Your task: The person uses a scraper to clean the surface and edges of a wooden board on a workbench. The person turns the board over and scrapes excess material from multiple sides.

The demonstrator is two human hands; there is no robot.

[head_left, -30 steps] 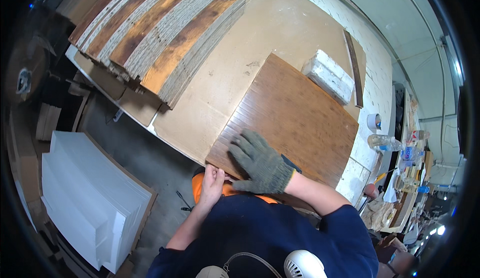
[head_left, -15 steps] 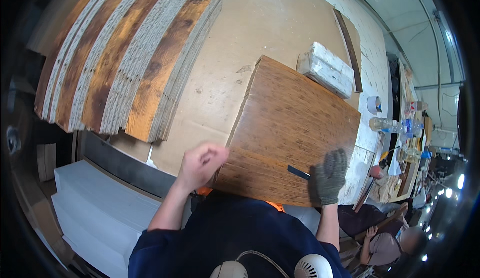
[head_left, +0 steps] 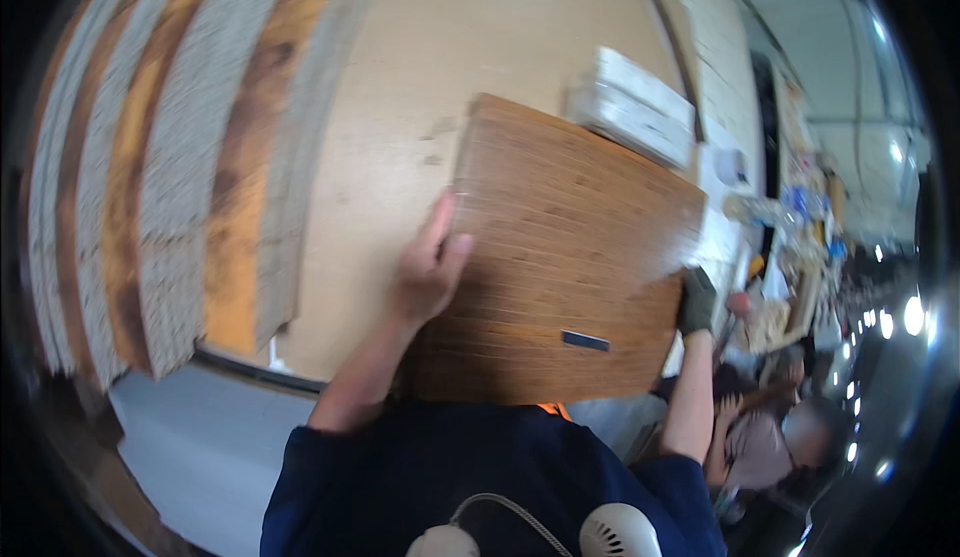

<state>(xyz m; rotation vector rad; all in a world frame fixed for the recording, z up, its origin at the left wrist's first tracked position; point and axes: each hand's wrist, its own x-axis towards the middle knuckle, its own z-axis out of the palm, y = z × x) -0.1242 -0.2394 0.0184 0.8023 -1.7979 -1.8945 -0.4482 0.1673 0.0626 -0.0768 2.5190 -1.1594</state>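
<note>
A brown wood-grain board (head_left: 560,257) lies flat in front of me. My bare left hand (head_left: 428,272) is at its left edge, fingers stretched out along the side and the thumb apart. On the opposite side, my right hand (head_left: 697,302), in a dark grey glove, is against the board's right edge; its fingers are blurred and partly hidden, so their grip does not show. A short, dark flat strip (head_left: 585,341) rests on top of the board near my body, with neither hand on it.
Stacked brown-faced boards with rough grey edges (head_left: 180,187) fill the left. A white wrapped block (head_left: 640,107) sits beyond the board. At right are a tape roll (head_left: 731,166), a clear plastic bottle (head_left: 752,210) and another person (head_left: 765,447). White sheets (head_left: 200,447) lie lower left.
My left hand has opened from a loose curl and moved up along the board's left edge. My right hand has left the dark strip's end for the right edge. The view has shifted.
</note>
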